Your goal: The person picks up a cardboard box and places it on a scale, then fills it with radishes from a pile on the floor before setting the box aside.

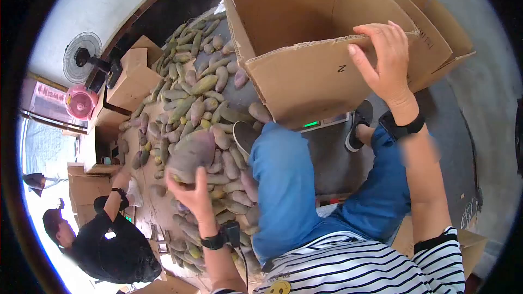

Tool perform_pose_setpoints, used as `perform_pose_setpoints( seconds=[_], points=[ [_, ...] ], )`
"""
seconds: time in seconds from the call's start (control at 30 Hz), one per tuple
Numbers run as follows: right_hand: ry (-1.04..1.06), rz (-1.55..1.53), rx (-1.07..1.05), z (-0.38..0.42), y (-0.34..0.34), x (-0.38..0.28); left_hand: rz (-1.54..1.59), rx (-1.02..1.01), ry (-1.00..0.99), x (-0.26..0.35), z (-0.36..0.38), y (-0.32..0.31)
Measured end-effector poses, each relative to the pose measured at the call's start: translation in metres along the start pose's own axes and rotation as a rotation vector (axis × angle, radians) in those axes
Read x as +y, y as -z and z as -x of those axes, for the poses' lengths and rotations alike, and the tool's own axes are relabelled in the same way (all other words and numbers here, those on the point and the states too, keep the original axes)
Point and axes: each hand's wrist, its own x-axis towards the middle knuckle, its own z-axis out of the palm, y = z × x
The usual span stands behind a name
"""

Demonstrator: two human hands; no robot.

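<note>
My left hand [193, 196] holds a large, plump vegetable [192, 152], purplish and green-grey and a little blurred, just above the heap. Its exact kind is hard to tell. The heap of long green and purplish vegetables [190, 106] spreads over the floor on my left. An open cardboard box [305, 84], marked with a 2, stands tilted in view in front of my knees. My right hand [384, 57] grips its near rim, fingers over the edge and thumb on the outer face. Most of the box's floor is hidden.
A green-lit display [311, 124] shows under the box's near edge. Another cardboard box [436, 32] stands behind it on the right. At the left are a co-worker in black [117, 245], more boxes [133, 84], a fan [81, 57] and a pink basin [80, 102].
</note>
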Motion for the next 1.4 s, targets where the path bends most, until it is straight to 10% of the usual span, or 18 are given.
perform_pose_setpoints(
  seconds=[0.17,0.3,0.43,0.7,0.93,1.07,1.4],
  points=[
    [0.013,-0.004,-0.011,-0.001,0.003,0.0,0.487,0.167,-0.531,0.166,-0.036,-0.063],
    [0.077,0.044,-0.003,0.004,0.0,0.003,0.132,-0.043,-0.888,0.219,-0.066,-0.112],
    [0.091,0.061,-0.026,0.004,0.004,0.002,0.028,-0.492,-0.677,0.213,-0.075,-0.156],
    [0.059,0.045,-0.09,0.004,0.001,0.003,-0.384,-0.743,-0.648,0.216,-0.086,-0.166],
    [0.067,0.048,-0.09,0.004,0.001,0.003,0.095,-0.136,-1.092,0.174,-0.083,-0.155],
    [0.022,0.01,-0.106,0.005,0.002,-0.002,0.024,0.045,-0.811,0.103,-0.072,-0.113],
    [-0.108,-0.017,-0.175,0.007,0.004,-0.001,-0.981,-1.068,-0.05,-0.187,0.079,-0.079]
  ],
)
